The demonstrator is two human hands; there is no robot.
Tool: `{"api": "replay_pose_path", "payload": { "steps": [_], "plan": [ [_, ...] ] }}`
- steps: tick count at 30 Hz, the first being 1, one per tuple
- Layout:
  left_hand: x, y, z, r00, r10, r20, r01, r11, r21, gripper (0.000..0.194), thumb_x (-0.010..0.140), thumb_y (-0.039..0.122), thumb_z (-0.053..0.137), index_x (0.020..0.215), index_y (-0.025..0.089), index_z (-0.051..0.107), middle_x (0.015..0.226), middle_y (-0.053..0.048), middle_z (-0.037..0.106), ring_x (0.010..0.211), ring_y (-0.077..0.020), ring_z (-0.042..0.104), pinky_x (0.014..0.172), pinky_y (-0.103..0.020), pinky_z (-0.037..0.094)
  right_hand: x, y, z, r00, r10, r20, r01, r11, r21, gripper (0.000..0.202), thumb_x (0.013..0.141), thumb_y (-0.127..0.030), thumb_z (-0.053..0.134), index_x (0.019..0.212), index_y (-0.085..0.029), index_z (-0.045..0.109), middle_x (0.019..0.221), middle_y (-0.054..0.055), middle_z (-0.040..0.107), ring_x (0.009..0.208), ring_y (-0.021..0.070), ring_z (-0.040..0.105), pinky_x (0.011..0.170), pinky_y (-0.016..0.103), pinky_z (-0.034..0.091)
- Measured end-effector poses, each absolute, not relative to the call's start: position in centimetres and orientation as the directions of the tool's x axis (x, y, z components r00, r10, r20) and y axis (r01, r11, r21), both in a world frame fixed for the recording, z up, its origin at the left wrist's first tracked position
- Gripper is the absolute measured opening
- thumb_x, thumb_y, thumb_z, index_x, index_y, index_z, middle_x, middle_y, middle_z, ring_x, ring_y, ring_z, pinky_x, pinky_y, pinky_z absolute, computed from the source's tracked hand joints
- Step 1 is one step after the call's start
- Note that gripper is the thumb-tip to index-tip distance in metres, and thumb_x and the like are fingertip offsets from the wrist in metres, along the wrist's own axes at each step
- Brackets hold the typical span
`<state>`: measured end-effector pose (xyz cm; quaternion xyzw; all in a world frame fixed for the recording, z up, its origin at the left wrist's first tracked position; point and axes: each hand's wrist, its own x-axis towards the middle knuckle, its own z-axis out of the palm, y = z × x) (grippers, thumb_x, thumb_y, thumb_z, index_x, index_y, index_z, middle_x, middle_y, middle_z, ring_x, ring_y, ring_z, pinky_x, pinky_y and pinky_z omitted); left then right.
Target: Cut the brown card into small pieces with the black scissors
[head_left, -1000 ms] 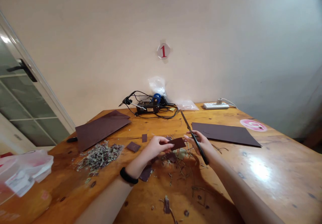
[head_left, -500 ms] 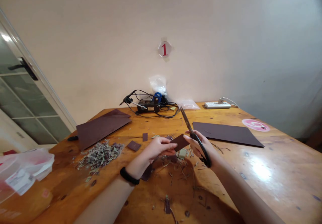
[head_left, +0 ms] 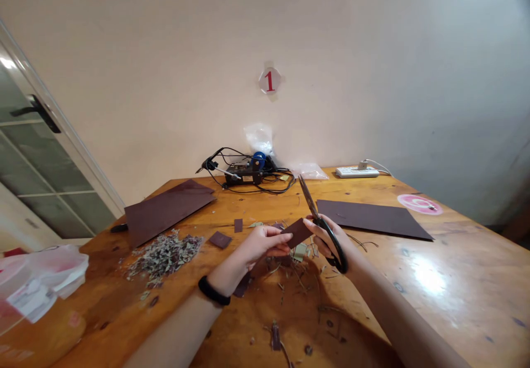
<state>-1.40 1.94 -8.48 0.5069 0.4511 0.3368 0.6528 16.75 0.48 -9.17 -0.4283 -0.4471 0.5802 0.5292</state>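
My left hand (head_left: 265, 244) pinches a small dark brown rectangular piece of card or sandpaper (head_left: 296, 232) between thumb and fingers. Around the handles of a pair of scissors (head_left: 311, 201) with black grips, my right hand (head_left: 325, 238) is closed; the blades look closed and point up and away. Its fingertips meet the piece's right edge. Dry stalks and scraps (head_left: 304, 282) lie on the wood below, partly hidden by the hands. Left of my left hand are a small brown square (head_left: 220, 239) and a smaller rectangle (head_left: 238, 225).
A heap of dried leaf bits (head_left: 168, 257) lies on the wooden table (head_left: 451, 318). Large brown sheets rest at the left (head_left: 169, 211) and right (head_left: 372, 220). Behind are a black soldering device (head_left: 244, 174), cables and a power strip (head_left: 356, 172). A plastic bag (head_left: 45, 280) stands far left.
My right fingers have shifted slightly at the edge of the brown piece. The piece and scissors stay nearly where they were; the view has moved a little.
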Motion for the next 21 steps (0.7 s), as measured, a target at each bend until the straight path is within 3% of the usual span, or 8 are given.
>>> {"api": "replay_pose_path", "payload": {
  "steps": [11,17,21],
  "plan": [
    [-1.11,1.8,-8.61,0.362,0.899,-0.248,0.013,0.261,0.965,0.04,0.049,0.046,0.085,0.062,0.014,0.065,0.058,-0.001,0.065,0.06,-0.0125,0.062,0.066,-0.024,0.05,16.92,0.75,-9.53,-0.054,0.998,-0.026,-0.222,-0.037,-0.974,0.055,0.058,-0.054,0.077,0.093,-0.019,0.052,0.034,-0.015,0.031,0.031,0.0036,0.022,0.032,0.017,0.011],
    [-1.33,1.94,-8.37,0.317,0.931,-0.183,0.145,0.143,0.979,0.033,0.057,0.042,0.08,0.062,0.014,0.064,0.06,0.0,0.063,0.06,-0.0137,0.061,0.064,-0.026,0.049,17.46,0.89,-9.44,-0.021,1.0,-0.022,-0.188,-0.025,-0.982,0.059,0.05,-0.044,0.084,0.094,-0.021,0.053,0.041,-0.015,0.038,0.031,0.0026,0.025,0.031,0.016,0.014],
    [-1.31,1.91,-8.46,0.309,0.948,-0.069,0.164,0.018,0.986,0.037,0.058,0.049,0.076,0.06,0.015,0.062,0.058,0.002,0.057,0.06,-0.015,0.058,0.06,-0.027,0.049,17.45,1.03,-9.66,0.053,0.999,0.003,-0.199,0.013,-0.98,0.057,0.046,-0.039,0.087,0.09,-0.021,0.055,0.048,-0.012,0.045,0.032,0.0026,0.028,0.031,0.018,0.017]
  ]
}}
